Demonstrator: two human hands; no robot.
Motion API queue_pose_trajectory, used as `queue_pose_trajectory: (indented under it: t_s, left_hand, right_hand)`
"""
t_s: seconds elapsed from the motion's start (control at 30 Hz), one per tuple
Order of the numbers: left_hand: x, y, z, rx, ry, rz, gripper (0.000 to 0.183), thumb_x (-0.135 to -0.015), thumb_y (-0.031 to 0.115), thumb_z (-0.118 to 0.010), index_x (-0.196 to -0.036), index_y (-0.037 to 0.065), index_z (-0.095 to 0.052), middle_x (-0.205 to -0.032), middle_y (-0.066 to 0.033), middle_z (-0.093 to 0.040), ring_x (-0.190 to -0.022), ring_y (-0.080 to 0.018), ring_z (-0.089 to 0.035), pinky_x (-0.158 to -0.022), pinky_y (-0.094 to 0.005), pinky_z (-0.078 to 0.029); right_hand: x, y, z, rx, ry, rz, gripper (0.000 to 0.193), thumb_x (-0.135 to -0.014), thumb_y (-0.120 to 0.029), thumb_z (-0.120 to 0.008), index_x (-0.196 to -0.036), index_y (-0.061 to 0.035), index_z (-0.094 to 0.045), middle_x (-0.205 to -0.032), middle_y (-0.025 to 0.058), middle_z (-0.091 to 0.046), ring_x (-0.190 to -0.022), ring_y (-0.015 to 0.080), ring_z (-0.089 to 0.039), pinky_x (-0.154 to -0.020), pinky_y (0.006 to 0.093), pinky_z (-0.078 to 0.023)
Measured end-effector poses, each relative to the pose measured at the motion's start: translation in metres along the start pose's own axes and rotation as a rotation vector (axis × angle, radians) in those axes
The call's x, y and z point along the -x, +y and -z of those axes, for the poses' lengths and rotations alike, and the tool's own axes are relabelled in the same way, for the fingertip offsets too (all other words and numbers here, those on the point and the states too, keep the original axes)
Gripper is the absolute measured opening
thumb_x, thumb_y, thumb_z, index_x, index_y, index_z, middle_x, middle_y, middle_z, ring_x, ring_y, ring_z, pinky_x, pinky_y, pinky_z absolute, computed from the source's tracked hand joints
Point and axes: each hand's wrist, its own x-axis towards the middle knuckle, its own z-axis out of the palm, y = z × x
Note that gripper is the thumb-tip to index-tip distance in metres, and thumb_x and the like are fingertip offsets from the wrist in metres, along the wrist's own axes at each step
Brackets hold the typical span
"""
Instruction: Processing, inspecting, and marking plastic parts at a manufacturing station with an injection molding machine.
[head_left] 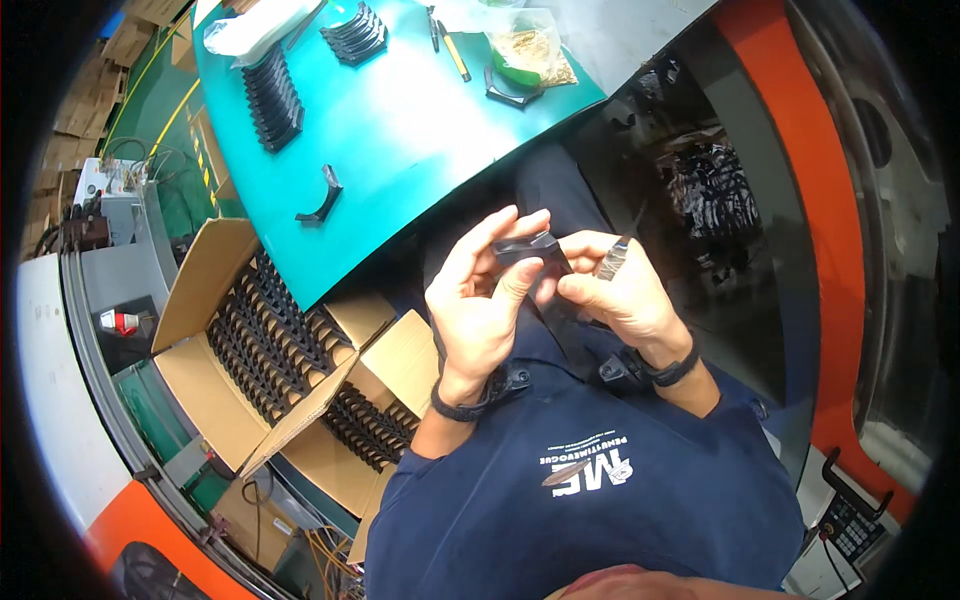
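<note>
In front of my chest, my left hand (475, 310) is closed on a curved black plastic part (527, 247), held between thumb and fingers. Beside it, my right hand (635, 300) is pinched, its fingertips close to the part's right end. From the right hand sticks a slim, grey-wrapped piece (613, 260) with a dark tip; its exact kind I cannot make out. Whether the right fingertips also grip the black part is hidden. A single similar curved part (325, 197) lies on the green table mat (400, 170).
More black parts stand in a row (272, 100) and a stack (355, 35) on the mat. A yellow-and-black cutter (453, 58), a bag of small golden pieces (530, 55) and another curved part (510, 95) lie at the far right. Open cardboard boxes (225, 395) hold many parts at lower left.
</note>
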Motion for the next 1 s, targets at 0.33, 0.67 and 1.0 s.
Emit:
queue_pose_trajectory:
  t_s: [0.33, 0.67, 1.0]
  left_hand:
    - [0.003, -0.002, 0.005, 0.093, -0.042, 0.066, 0.052, -0.089, 0.002, -0.067, -0.135, -0.006, -0.046, -0.119, -0.0227, -0.064, -0.106, -0.0229, -0.065, -0.092, -0.0326, -0.052]
    - [0.001, -0.012, 0.006, -0.204, -0.048, -0.130, 0.031, -0.077, 0.001, -0.077, -0.107, -0.002, -0.067, -0.098, -0.0101, -0.067, -0.085, -0.0162, -0.063, -0.080, -0.0278, -0.050]
    - [0.001, -0.023, 0.011, -0.282, -0.016, -0.166, 0.024, -0.083, 0.007, -0.074, -0.104, -0.002, -0.068, -0.103, -0.0119, -0.067, -0.089, -0.0181, -0.063, -0.083, -0.0298, -0.049]
  right_hand:
    - [0.002, 0.012, -0.003, 0.342, 0.132, 0.295, 0.033, -0.077, 0.005, -0.077, -0.107, 0.0023, -0.063, -0.097, 0.0085, -0.069, -0.070, 0.0040, -0.059, -0.064, 0.0188, -0.048]
    - [-0.010, 0.000, 0.001, -0.305, 0.188, 0.147, 0.019, -0.096, -0.023, -0.062, -0.096, -0.0065, -0.053, -0.097, 0.0151, -0.071, -0.040, 0.0030, -0.043, -0.036, 0.0162, -0.028]
    - [-0.009, 0.000, -0.009, -0.097, 0.247, 0.235, 0.020, -0.094, -0.016, -0.065, -0.100, -0.0042, -0.051, -0.095, 0.0147, -0.072, -0.045, 0.0039, -0.049, -0.040, 0.0173, -0.035]
